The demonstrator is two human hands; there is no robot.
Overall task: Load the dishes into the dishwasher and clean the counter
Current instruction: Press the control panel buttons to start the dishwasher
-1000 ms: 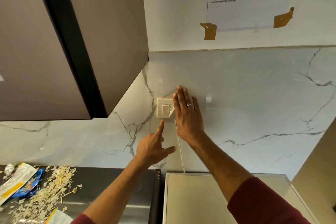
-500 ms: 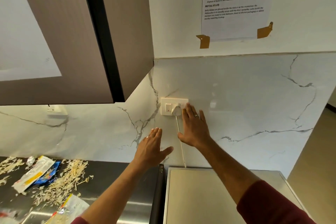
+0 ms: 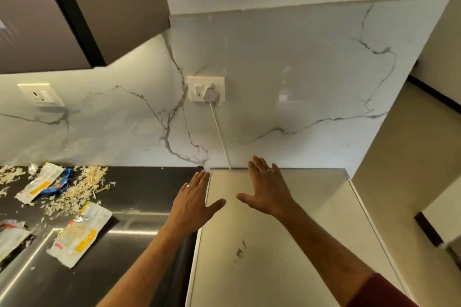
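Left hand: the left hand (image 3: 192,203) is spread flat, fingers straight, thumb out toward 3 o'clock, holding nothing; it hangs over the seam where the dark counter (image 3: 139,189) meets the pale appliance top (image 3: 287,244)
Right hand: the right hand (image 3: 268,189) is likewise fully spread and empty, fingertips aimed at 12 o'clock near the back edge of the appliance top; whether either palm touches the surface I cannot tell
Dishwasher: the pale appliance top at 6 o'clock from the socket is probably the dishwasher's lid; its door and racks are out of view
Dishes: none visible, so their place cannot be stated
Counter mess: torn wrappers (image 3: 79,232) and a scatter of pale shreds (image 3: 74,189) lie at 9 o'clock from the hands, well apart from them
Power: a plug (image 3: 210,95) sits in the wall socket (image 3: 206,89) at 12 o'clock, its white cable (image 3: 220,137) dropping behind the appliance just beside the right fingertips
Risk, cable: a hand sweeping toward 12 o'clock could snag the cable and loosen the plug, leaving the machine dead
Risk, shreds: wiping toward 3 o'clock would likely push light shreds into the dark gap between counter and appliance, where they are hard to recover
Risk, wrappers: the wrappers look open and still hold bits; lifted mouth-down they may spill more
Risk, order: cleaning first and loading after could dirty the counter again
Progress: judged early, with the counter not yet cleared
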